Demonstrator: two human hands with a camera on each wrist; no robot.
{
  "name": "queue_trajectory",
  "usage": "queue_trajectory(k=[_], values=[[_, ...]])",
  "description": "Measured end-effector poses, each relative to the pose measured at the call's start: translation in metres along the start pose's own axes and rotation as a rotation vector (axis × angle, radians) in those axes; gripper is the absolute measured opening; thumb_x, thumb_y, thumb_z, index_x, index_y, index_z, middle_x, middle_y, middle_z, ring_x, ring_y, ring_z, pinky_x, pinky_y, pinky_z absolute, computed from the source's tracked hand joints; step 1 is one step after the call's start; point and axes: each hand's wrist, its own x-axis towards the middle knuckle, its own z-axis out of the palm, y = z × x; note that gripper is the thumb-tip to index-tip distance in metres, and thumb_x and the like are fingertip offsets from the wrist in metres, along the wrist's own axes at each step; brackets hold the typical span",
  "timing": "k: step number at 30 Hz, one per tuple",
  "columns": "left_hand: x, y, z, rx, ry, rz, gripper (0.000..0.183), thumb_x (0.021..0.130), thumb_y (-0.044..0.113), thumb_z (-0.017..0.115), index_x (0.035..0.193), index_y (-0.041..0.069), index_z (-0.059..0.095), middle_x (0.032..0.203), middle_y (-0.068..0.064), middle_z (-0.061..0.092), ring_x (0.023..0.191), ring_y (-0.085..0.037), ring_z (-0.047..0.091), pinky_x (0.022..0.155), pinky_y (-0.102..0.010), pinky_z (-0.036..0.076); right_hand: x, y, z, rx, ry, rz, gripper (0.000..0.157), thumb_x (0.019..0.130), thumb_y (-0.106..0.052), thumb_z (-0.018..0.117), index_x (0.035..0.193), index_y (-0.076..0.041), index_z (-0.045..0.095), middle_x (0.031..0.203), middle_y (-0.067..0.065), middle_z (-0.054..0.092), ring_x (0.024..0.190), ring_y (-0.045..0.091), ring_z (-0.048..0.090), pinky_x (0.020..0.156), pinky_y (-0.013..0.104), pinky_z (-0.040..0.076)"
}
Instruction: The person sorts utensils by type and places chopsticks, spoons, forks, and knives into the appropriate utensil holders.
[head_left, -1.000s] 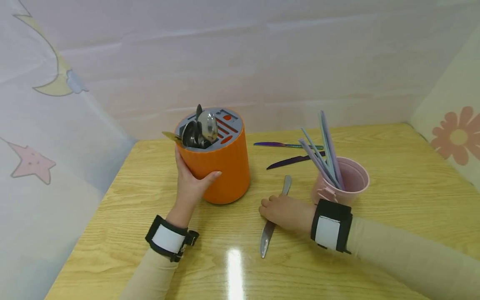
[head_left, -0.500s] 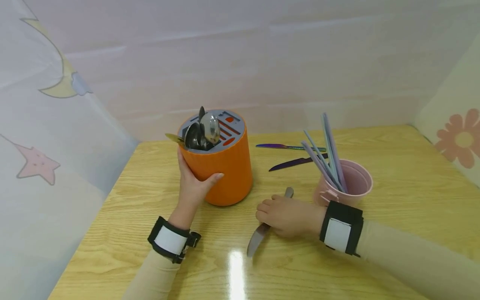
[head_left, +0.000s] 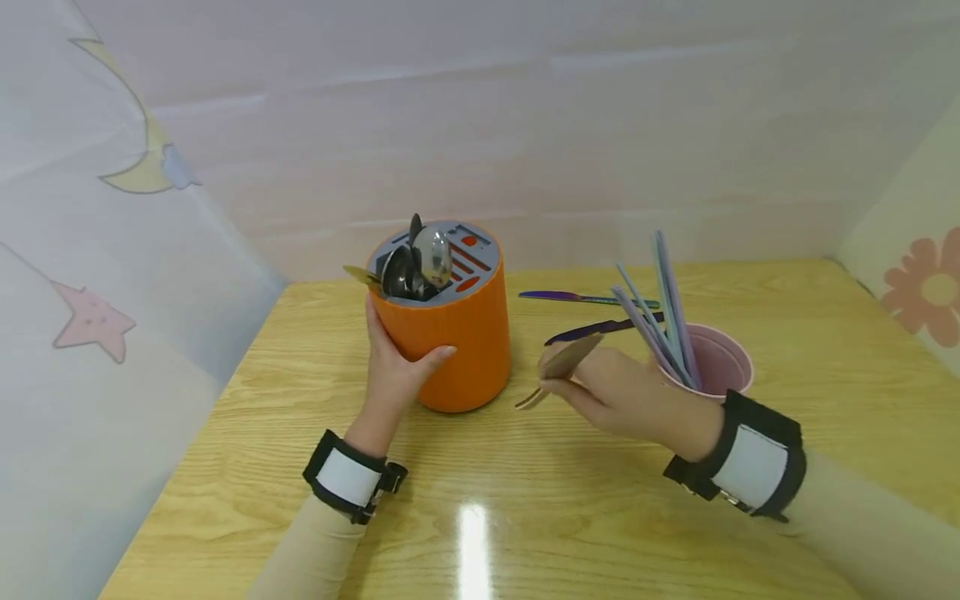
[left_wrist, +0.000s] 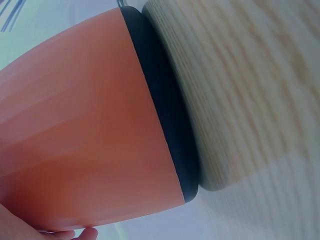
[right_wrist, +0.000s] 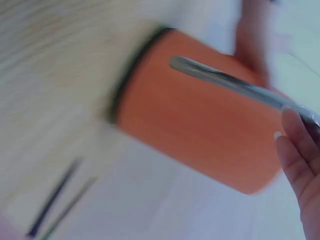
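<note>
An orange utensil holder [head_left: 468, 354] with a grey slotted top stands upright on the table. My left hand [head_left: 392, 375] grips its near left side, thumb across the front. A silver spoon [head_left: 433, 255], a dark spoon [head_left: 397, 273] and a gold-coloured utensil [head_left: 362, 275] stick out of its left opening. To the right of the holder, my right hand [head_left: 622, 387] pinches a silver table knife [head_left: 572, 355], raised off the table and tilted. In the right wrist view the knife's [right_wrist: 225, 81] rounded end overlaps the orange wall. The left wrist view shows the holder's wall [left_wrist: 90, 125] and dark base.
A rainbow-coloured knife [head_left: 551, 296] and a dark purple knife [head_left: 600, 330] lie on the wooden table [head_left: 420, 533] behind my right hand. A pink bucket [head_left: 733, 367] with several pastel strips [head_left: 675, 321] stands close beside that hand. A fabric wall [head_left: 525, 150] rises behind.
My right hand has lifted the silver knife off the table and turned it, its blade now pointing up. The left hand keeps its grip on the holder. The view has shifted slightly.
</note>
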Motion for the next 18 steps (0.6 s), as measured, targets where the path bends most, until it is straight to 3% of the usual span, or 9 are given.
queue_trajectory(k=[5, 10, 11, 14, 18], values=[[0.001, 0.001, 0.003, -0.008, -0.006, 0.006, 0.131, 0.062, 0.071, 0.074, 0.155, 0.026, -0.006, 0.157, -0.002, 0.015, 0.136, -0.023, 0.030, 0.111, -0.048, 0.027, 0.022, -0.016, -0.031, 0.228, 0.448, -0.062, 0.034, 0.101, -0.021, 0.054, 0.091, 0.011, 0.058, 0.083, 0.010, 0.063, 0.071, 0.010, 0.061, 0.067, 0.020, 0.051], [0.003, 0.001, 0.005, 0.002, -0.009, 0.004, 0.132, 0.062, 0.073, 0.073, 0.155, 0.025, -0.007, 0.158, -0.003, 0.015, 0.136, -0.024, 0.030, 0.111, -0.048, 0.027, 0.051, -0.018, -0.055, 0.421, 0.797, -0.116, 0.010, 0.093, 0.009, 0.055, 0.089, 0.018, 0.053, 0.080, 0.016, 0.063, 0.064, 0.018, 0.063, 0.062, 0.025, 0.054], [0.003, 0.001, 0.005, 0.007, -0.010, 0.000, 0.132, 0.061, 0.073, 0.073, 0.155, 0.024, -0.007, 0.158, -0.004, 0.015, 0.137, -0.024, 0.030, 0.111, -0.048, 0.027, 0.057, -0.018, -0.057, 0.437, 0.839, -0.105, 0.004, 0.091, 0.014, 0.053, 0.091, 0.017, 0.053, 0.080, 0.017, 0.062, 0.063, 0.019, 0.063, 0.062, 0.026, 0.054], [0.003, 0.002, 0.006, 0.017, -0.009, -0.015, 0.132, 0.061, 0.075, 0.071, 0.155, 0.025, -0.007, 0.158, -0.005, 0.013, 0.137, -0.025, 0.029, 0.111, -0.048, 0.026, 0.077, -0.014, -0.059, 0.431, 0.885, -0.049, 0.009, 0.090, 0.018, 0.050, 0.093, 0.012, 0.055, 0.079, 0.016, 0.062, 0.063, 0.020, 0.063, 0.061, 0.028, 0.055], [0.002, 0.002, 0.008, 0.016, -0.007, -0.019, 0.133, 0.061, 0.075, 0.071, 0.155, 0.025, -0.007, 0.158, -0.006, 0.014, 0.137, -0.026, 0.029, 0.111, -0.048, 0.026, 0.100, 0.000, -0.054, 0.435, 0.793, 0.057, 0.008, 0.094, 0.014, 0.051, 0.096, 0.009, 0.057, 0.081, 0.010, 0.063, 0.063, 0.017, 0.064, 0.063, 0.028, 0.056]])
